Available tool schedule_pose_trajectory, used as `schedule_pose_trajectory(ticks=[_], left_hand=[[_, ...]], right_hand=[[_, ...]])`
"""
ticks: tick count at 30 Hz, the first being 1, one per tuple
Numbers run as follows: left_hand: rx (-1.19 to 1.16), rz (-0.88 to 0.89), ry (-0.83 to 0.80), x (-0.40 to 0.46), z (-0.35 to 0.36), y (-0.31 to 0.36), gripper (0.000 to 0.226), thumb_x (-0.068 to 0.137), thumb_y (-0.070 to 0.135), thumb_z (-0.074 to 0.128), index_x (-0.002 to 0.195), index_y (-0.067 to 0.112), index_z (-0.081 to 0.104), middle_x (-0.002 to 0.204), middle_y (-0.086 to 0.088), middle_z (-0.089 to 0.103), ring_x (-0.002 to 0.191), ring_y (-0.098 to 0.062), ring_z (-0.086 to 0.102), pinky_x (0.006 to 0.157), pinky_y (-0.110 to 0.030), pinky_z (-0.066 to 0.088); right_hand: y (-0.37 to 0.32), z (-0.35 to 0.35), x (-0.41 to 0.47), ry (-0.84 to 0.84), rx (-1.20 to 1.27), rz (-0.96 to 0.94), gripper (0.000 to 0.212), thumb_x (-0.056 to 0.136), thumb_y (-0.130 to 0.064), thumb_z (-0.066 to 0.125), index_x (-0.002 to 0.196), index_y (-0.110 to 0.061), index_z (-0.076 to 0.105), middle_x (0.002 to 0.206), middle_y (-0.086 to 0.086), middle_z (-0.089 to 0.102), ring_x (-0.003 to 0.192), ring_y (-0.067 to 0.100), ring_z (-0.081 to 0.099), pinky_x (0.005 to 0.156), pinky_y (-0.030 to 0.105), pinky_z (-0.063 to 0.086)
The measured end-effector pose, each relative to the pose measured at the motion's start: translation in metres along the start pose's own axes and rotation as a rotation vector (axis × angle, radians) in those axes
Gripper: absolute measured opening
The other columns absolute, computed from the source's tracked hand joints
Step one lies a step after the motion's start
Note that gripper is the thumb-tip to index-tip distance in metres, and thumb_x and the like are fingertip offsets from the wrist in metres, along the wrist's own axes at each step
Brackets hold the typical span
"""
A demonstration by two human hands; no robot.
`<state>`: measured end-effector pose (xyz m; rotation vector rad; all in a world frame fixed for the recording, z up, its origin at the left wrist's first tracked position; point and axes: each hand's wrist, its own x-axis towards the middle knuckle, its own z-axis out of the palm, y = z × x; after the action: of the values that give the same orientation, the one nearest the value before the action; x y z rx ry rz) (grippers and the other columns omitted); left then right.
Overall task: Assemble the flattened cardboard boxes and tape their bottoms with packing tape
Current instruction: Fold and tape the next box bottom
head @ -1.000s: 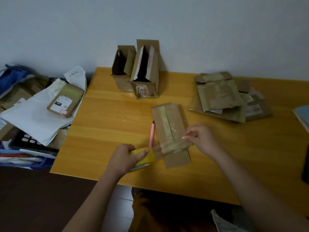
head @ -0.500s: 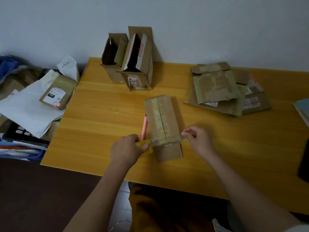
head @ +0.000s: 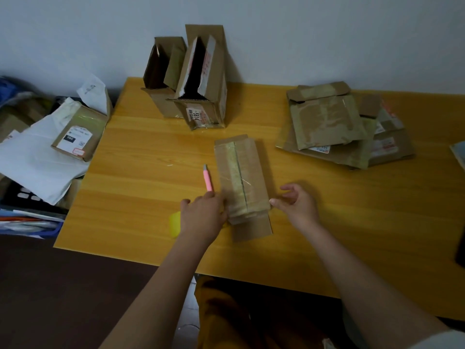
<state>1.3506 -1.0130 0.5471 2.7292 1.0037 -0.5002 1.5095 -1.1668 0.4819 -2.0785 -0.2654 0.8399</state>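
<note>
Hiding behind left hand [head: 202, 217]: yellow tape roll [head: 175, 224], perhaps held.

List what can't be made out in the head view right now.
- Tape roll: only a yellow edge shows; the left hand covers the rest, so its grip is unclear.
- Box left side: hidden by that hand.
- Right hand: blurred; contact with the box uncertain.
- Dark object: cut off by the right edge.
- Label: text mostly too small.

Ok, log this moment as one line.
step: taping box bottom | left hand: pressing box side | right hand: open, beside box | tape roll: on table
</note>
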Motion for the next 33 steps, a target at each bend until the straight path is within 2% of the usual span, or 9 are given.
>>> schedule_pose_trajectory(ticks=[4,7,10,12,16,19,23,29,33], left_hand=[[0.120,0.022,-0.007,0.006,0.002,0.014,0.031,0.095,0.040,0.053,0.118,0.022,0.044,0.113,0.000,0.064,0.108,-0.024,0.059,0.104,-0.046,0.030],[0.099,0.020,0.033,0.008,0.004,0.014,0.030,0.094,0.044,0.054,0.111,0.024,0.040,0.096,0.000,0.069,0.090,-0.025,0.065,0.088,-0.039,0.038],[0.057,-0.010,0.061,0.011,0.007,0.013,0.033,0.093,0.052,0.053,0.106,0.024,0.041,0.087,0.000,0.069,0.081,-0.024,0.066,0.077,-0.035,0.038],[0.051,-0.044,0.063,0.013,0.008,0.014,0.035,0.091,0.053,0.055,0.102,0.023,0.042,0.088,-0.001,0.069,0.080,-0.024,0.065,0.073,-0.034,0.037],[0.042,-0.165,0.004,0.019,0.005,0.018,0.045,0.088,0.054,0.061,0.108,0.016,0.047,0.093,-0.003,0.068,0.081,-0.025,0.065,0.063,-0.031,0.038],[0.055,-0.224,-0.104,0.024,0.003,0.017,0.040,0.088,0.055,0.060,0.099,0.016,0.061,0.082,-0.001,0.061,0.070,-0.021,0.055,0.058,-0.029,0.037],[0.060,-0.217,-0.100,0.026,0.006,0.016,0.038,0.087,0.058,0.059,0.091,0.021,0.064,0.078,0.002,0.060,0.067,-0.019,0.052,0.055,-0.028,0.036],[0.068,-0.227,-0.085,0.025,0.003,0.018,0.039,0.086,0.061,0.058,0.091,0.022,0.064,0.086,0.001,0.067,0.069,-0.018,0.052,0.055,-0.027,0.037],[0.073,-0.220,-0.080,0.024,0.003,0.019,0.040,0.086,0.061,0.058,0.094,0.022,0.065,0.091,0.001,0.068,0.081,-0.020,0.063,0.059,-0.028,0.039]], right_hand=[[0.008,-0.001,0.002,0.118,-0.187,-0.052,0.042,0.070,-0.038,0.085,0.103,-0.026,0.062,0.101,-0.005,0.059,0.100,0.017,0.051,0.079,0.031,0.040],[0.010,-0.002,-0.005,0.266,-0.309,-0.156,0.035,0.070,-0.036,0.085,0.096,-0.023,0.065,0.096,-0.005,0.057,0.097,0.016,0.048,0.085,0.020,0.022],[0.006,0.003,-0.023,0.364,-0.185,-0.281,0.014,0.080,-0.010,0.077,0.087,-0.015,0.067,0.085,-0.009,0.054,0.082,0.011,0.055,0.086,0.023,0.040],[0.005,0.011,-0.034,0.329,-0.107,-0.350,0.012,0.087,-0.003,0.068,0.091,-0.014,0.070,0.084,-0.008,0.061,0.075,0.003,0.056,0.072,0.023,0.051],[0.005,0.029,-0.045,0.201,0.056,-0.290,0.021,0.097,-0.013,0.057,0.114,-0.013,0.070,0.102,-0.005,0.070,0.088,0.001,0.063,0.076,0.009,0.049],[0.004,0.031,-0.047,0.000,0.167,-0.081,0.032,0.102,-0.021,0.050,0.132,-0.016,0.059,0.123,-0.007,0.062,0.105,-0.002,0.057,0.080,0.002,0.045],[0.008,0.025,-0.043,-0.095,0.197,-0.018,0.041,0.103,-0.026,0.046,0.143,-0.018,0.047,0.136,-0.010,0.051,0.119,-0.001,0.046,0.080,-0.002,0.040],[0.001,0.028,-0.030,-0.224,0.195,0.047,0.053,0.101,-0.040,0.046,0.149,-0.020,0.038,0.144,-0.006,0.048,0.117,0.000,0.048,0.080,0.005,0.044],[-0.003,0.037,-0.031,-0.153,0.058,-0.046,0.049,0.100,-0.037,0.049,0.146,-0.020,0.042,0.134,-0.003,0.058,0.117,0.014,0.057,0.091,0.026,0.048]])
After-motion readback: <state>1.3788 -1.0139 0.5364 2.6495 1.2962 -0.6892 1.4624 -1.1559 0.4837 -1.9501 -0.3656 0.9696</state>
